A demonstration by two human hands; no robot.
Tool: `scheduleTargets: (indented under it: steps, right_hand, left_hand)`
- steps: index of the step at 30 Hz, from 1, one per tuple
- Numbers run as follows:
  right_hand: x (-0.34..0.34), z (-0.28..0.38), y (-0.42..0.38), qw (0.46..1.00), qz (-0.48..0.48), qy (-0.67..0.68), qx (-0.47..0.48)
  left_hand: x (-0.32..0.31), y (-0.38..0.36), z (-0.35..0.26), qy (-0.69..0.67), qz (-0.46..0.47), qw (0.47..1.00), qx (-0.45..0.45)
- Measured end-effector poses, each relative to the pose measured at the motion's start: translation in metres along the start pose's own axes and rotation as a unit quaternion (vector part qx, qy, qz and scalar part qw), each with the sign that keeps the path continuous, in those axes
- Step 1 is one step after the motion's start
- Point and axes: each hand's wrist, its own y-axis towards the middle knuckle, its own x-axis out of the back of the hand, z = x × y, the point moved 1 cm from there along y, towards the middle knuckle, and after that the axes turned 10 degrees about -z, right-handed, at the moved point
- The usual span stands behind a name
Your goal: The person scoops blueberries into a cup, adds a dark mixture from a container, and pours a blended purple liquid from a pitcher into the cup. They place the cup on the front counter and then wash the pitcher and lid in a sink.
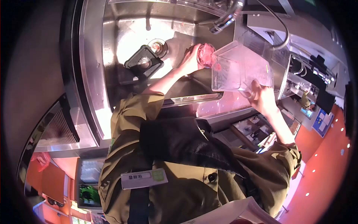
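Note:
Over the sink (112, 52), my left hand (189, 61) is closed around a round clear cup (206, 55) with pinkish-red stuff in it. My right hand (262, 98) grips the near right end of a clear plastic container (242, 65), which is tilted with its open side toward the cup. Pink smears and drops show on the container's inner wall. At the left edge the container overlaps the cup in this view. Below and left of my left hand, a black rectangular lid (143, 61) with a pale round middle lies in the sink, partly over the drain (158, 47).
A metal faucet (227, 18) reaches in above the sink from the top, with a curved hose (285, 33) to its right. A steel counter ledge (95, 74) runs along the left. Farther right, a person (305, 100) is at a distance near counters.

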Motion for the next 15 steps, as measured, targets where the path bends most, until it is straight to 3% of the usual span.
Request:
scheduleTargets:
  steps: [4, 7, 8, 9, 11, 12, 15]
  right_hand:
    - [-0.001, -0.022, -0.049, 0.994, -0.075, 0.053, -0.053]
    - [0.005, -0.032, -0.093, 0.956, -0.125, 0.233, -0.126]
    - [0.000, -0.037, -0.110, 0.950, -0.159, 0.233, -0.137]
    - [-0.013, -0.040, -0.130, 0.887, -0.211, 0.354, -0.208]
    - [-0.048, -0.039, -0.160, 0.696, -0.299, 0.569, -0.321]
    - [-0.038, -0.032, -0.168, 0.746, -0.299, 0.502, -0.319]
    - [-0.064, -0.028, -0.212, 0.676, -0.377, 0.531, -0.344]
  left_hand:
    - [0.021, -0.003, -0.041, 0.023, 0.006, 0.999, 0.033]
    - [0.024, -0.006, -0.083, 0.015, 0.001, 1.000, 0.021]
    - [0.024, -0.006, -0.097, 0.013, 0.029, 0.999, 0.020]
    - [0.022, -0.006, -0.109, -0.007, 0.033, 0.999, 0.022]
    - [0.016, -0.006, -0.120, -0.048, 0.040, 0.998, 0.030]
    - [0.010, -0.006, -0.130, -0.070, 0.043, 0.995, 0.050]
    - [-0.005, -0.002, -0.158, -0.134, 0.056, 0.983, 0.113]
